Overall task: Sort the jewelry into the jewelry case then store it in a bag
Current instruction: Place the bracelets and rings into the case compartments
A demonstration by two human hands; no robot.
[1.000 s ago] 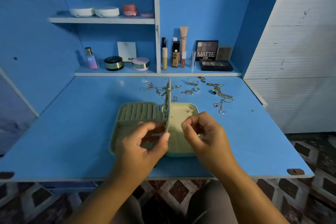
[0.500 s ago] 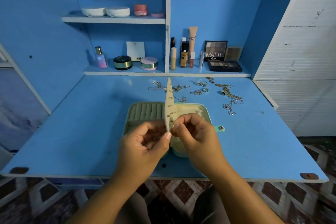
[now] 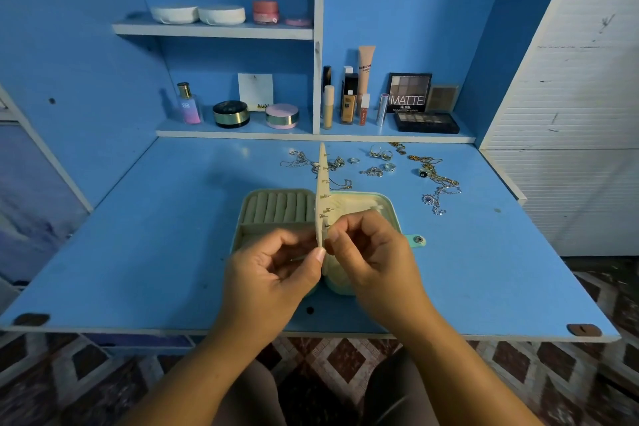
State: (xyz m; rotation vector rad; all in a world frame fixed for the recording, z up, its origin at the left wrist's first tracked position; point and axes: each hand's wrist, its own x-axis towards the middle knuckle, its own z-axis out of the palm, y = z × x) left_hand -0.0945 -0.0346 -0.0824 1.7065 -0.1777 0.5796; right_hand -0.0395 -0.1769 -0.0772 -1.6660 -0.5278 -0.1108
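A pale green jewelry case (image 3: 276, 207) lies open on the blue desk (image 3: 138, 235). Its cream earring panel (image 3: 322, 180) stands upright on edge in the middle, with several small studs poking out to the right. My left hand (image 3: 273, 273) pinches the panel's near end from the left. My right hand (image 3: 373, 259) pinches a small earring piece against the panel's right face. Loose rings (image 3: 380, 153), silver chains (image 3: 441, 197) and a gold chain (image 3: 432, 169) lie scattered behind the case. No bag shows in view.
Cosmetics line the lower shelf: a perfume bottle (image 3: 188, 104), compacts (image 3: 231, 113), tubes and a MATTE palette (image 3: 409, 93). White jars (image 3: 197, 14) sit on the upper shelf. A white louvred panel (image 3: 570, 97) stands to the right. The desk's front edge is near my forearms.
My right hand has moved left from beside the panel until its fingertips press against the panel's right face. The left hand kept its pinch on the panel.
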